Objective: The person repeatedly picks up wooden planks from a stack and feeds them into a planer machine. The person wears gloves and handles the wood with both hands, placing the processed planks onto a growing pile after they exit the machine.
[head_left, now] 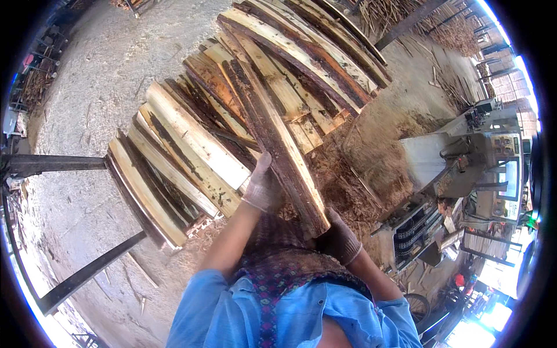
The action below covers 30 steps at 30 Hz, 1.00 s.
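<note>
A long bark-edged wood slab [271, 136] slants from the stacked slabs toward my body, its near end close to my apron. My left hand [264, 188], in a pale work glove, grips the slab's left side with the thumb up along the bark. At the near end my right hand [341, 239], in a darker glove, is closed round the slab's right corner; some of its fingers are hidden beneath. Under and beyond the held piece lies a wide pile of rough-sawn slabs [194, 142], pale wood with strips of dark bark.
Dark metal bars [93, 272] stick out left of the pile. A machine with a control panel [506, 174] stands at the right, beside a pale metal plate [426, 153]. Sawdust and bark scraps [371, 168] cover the ground between. More wood sticks [389, 17] lie at the far right.
</note>
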Motion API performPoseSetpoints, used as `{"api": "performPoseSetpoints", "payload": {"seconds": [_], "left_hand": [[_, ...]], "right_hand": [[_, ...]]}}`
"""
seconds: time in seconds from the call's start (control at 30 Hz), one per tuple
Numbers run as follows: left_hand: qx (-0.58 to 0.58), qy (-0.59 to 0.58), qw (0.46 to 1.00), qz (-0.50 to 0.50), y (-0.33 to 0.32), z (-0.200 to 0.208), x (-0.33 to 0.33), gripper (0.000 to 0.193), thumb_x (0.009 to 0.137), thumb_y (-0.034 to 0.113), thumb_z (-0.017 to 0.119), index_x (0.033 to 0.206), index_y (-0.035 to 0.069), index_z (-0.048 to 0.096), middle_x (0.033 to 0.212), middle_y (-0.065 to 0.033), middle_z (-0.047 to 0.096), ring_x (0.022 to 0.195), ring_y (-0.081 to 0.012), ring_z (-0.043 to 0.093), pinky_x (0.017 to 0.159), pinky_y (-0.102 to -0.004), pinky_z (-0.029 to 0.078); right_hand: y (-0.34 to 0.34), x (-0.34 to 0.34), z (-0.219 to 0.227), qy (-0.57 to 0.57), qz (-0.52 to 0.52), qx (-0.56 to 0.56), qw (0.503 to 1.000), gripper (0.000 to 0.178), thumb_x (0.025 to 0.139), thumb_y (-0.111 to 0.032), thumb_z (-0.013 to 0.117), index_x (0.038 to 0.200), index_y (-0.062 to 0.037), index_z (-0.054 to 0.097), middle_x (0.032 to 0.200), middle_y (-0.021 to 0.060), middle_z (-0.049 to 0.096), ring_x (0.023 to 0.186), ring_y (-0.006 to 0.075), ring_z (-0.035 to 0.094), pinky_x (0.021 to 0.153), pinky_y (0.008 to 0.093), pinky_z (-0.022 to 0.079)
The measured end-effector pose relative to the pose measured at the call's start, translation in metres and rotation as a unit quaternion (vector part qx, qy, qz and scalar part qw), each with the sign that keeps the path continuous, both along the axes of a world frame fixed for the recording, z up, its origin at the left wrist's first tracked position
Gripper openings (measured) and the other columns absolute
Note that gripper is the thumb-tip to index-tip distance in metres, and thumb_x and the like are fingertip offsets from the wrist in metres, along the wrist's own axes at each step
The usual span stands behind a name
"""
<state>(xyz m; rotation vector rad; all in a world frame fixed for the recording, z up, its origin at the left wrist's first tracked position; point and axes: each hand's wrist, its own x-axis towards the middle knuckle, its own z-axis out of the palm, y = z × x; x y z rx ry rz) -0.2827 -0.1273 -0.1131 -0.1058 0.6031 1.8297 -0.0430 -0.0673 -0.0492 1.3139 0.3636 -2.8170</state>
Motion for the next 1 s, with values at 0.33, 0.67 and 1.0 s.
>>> {"api": "performPoseSetpoints", "payload": {"seconds": [0.33, 0.67, 1.0], "left_hand": [[-0.119, 0.008, 0.993, 0.008, 0.0, -0.012, 0.0, 0.06, 0.1, 0.042, 0.074, 0.14, 0.0, 0.059, 0.116, -0.0156, 0.074, 0.103, -0.0316, 0.075, 0.091, -0.0433, 0.066], [-0.173, 0.093, 0.98, 0.023, -0.003, -0.029, -0.009, 0.058, 0.102, 0.044, 0.072, 0.142, 0.004, 0.058, 0.119, -0.0121, 0.072, 0.1, -0.0243, 0.074, 0.087, -0.041, 0.064], [-0.179, 0.094, 0.979, -0.024, -0.017, 0.021, -0.005, 0.069, 0.099, 0.05, 0.073, 0.147, 0.003, 0.055, 0.128, -0.0134, 0.07, 0.11, -0.0246, 0.073, 0.096, -0.0398, 0.062]], "right_hand": [[0.07, -0.041, -0.049, 0.048, 0.215, 0.288, 0.932, 0.096, 0.094, -0.058, 0.076, 0.156, 0.0079, 0.044, 0.137, 0.0129, 0.066, 0.12, 0.0209, 0.063, 0.106, 0.0358, 0.05], [0.034, -0.062, -0.066, 0.068, 0.252, 0.377, 0.889, 0.079, 0.089, -0.046, 0.082, 0.147, 0.0015, 0.055, 0.124, 0.006, 0.068, 0.106, 0.0146, 0.064, 0.093, 0.0315, 0.054], [0.048, -0.019, -0.038, 0.085, 0.163, 0.171, 0.968, 0.083, 0.089, -0.051, 0.08, 0.145, 0.0057, 0.059, 0.133, 0.0146, 0.071, 0.114, 0.0227, 0.071, 0.102, 0.0363, 0.057]]}}
